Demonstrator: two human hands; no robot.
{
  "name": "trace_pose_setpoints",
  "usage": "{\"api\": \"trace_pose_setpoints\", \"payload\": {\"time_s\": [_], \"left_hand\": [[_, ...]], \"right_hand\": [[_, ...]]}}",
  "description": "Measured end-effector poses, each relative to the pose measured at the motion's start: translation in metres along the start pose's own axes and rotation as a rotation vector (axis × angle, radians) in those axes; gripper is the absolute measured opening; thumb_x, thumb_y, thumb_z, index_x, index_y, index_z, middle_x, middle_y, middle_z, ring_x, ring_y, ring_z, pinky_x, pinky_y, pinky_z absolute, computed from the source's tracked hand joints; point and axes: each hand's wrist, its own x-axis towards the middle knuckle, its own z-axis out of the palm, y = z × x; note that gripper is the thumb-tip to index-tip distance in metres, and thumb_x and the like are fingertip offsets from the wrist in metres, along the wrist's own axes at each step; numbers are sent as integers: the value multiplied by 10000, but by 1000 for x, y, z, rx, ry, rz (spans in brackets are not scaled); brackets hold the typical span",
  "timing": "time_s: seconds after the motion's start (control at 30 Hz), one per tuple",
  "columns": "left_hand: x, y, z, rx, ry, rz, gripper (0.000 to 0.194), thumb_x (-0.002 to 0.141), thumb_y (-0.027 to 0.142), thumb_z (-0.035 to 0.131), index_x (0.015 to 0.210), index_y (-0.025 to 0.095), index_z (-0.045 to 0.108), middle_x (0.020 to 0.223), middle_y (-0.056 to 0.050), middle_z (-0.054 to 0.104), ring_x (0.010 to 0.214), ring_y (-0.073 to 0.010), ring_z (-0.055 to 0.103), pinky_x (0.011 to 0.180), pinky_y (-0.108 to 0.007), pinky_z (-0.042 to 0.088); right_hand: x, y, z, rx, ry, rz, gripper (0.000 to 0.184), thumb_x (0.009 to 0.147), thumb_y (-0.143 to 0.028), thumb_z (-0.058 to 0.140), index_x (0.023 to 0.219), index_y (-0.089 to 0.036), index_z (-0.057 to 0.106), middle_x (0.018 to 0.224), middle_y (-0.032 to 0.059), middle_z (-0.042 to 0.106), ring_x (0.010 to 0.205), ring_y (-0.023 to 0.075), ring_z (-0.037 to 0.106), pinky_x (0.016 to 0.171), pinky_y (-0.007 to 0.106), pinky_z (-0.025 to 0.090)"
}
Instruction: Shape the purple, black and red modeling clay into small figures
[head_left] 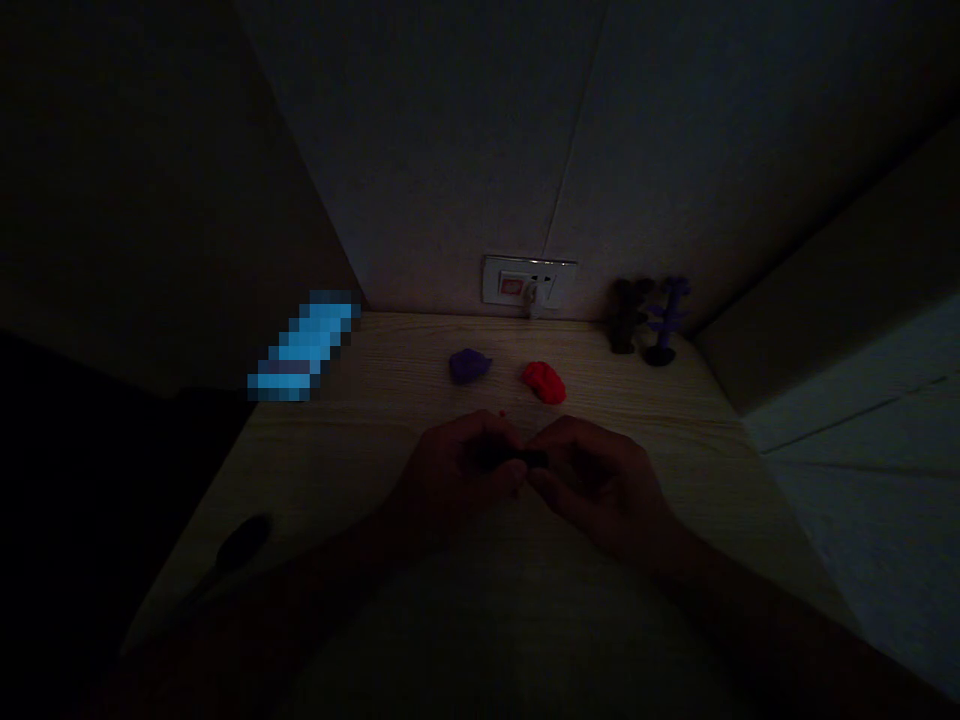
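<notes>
My left hand (471, 458) and my right hand (600, 475) meet over the middle of the table. Between their fingertips they pinch a small dark piece of modelling clay (534, 458), its exact shape hard to make out in the dim light. The fingers of both hands are closed on it. Just beyond them lie a purple lump of modelling clay (469, 366) and a bright red lump (544, 382). A tiny red bit (502, 413) rests near my left fingertips.
Two small standing figures, one dark brown (626, 315) and one purple on a black base (667, 320), stand at the back right. A dark oval object (244, 542) lies at left. A pixelated glowing blue shape (306, 350) is at the left edge. A socket (529, 282) is on the wall.
</notes>
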Motion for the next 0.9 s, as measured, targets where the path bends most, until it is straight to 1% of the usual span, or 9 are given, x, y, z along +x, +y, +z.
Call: {"api": "trace_pose_setpoints", "payload": {"time_s": [0.13,0.27,0.33,0.43,0.57,0.67,0.77,0.83,0.9], "left_hand": [[2,1,1,-19,-25,16,163,775,245,774,881,188,665,785,12,685,695,-148,661,652,-266,539],[4,1,1,-75,-56,19,157,801,260,755,857,192,625,737,26,670,653,-144,667,637,-269,546],[3,1,1,-63,-43,18,143,813,250,747,854,193,623,721,30,671,638,-140,664,631,-266,542],[1,0,1,1,3,26,125,804,224,754,856,191,645,741,24,682,663,-136,656,635,-256,525],[0,-1,0,66,32,34,104,789,204,755,847,189,670,766,15,691,694,-137,643,646,-254,514],[1,-2,-1,57,16,45,102,798,209,759,852,187,675,774,12,693,708,-139,653,666,-259,528],[3,-3,0,-23,-31,62,152,813,248,774,906,191,667,818,6,710,701,-143,678,655,-265,554],[4,-3,1,-71,-53,37,158,825,264,763,914,193,653,795,10,712,658,-141,682,630,-270,564],[4,-2,2,-74,-49,1,137,832,264,745,890,196,642,741,17,700,627,-143,678,617,-275,566]], "right_hand": [[0,2,-2,-7,-11,-68,88,891,-231,788,949,-222,721,798,10,709,685,154,643,604,262,503],[1,3,-2,-16,-28,-152,126,898,-197,781,1002,-233,720,873,21,728,763,164,670,682,273,533],[1,3,-2,-12,-36,-134,120,906,-204,773,1006,-232,712,876,23,723,763,167,673,681,277,536],[1,2,-1,3,-26,-67,115,907,-231,779,996,-226,706,838,14,711,716,159,666,635,265,524],[1,1,0,-29,-5,-60,88,904,-225,777,973,-220,724,800,4,709,690,148,647,620,254,508],[0,1,0,-42,0,-63,84,895,-215,776,968,-216,734,757,-5,673,654,140,611,597,252,490],[0,3,-2,-44,12,-84,103,898,-219,774,993,-221,736,819,12,695,687,147,626,616,261,502],[0,4,-2,-50,17,-105,122,900,-217,774,1015,-230,733,866,24,714,735,160,651,658,275,523],[0,5,-1,-50,24,-96,125,900,-218,772,1015,-235,725,883,29,720,764,171,669,678,285,537]]}}
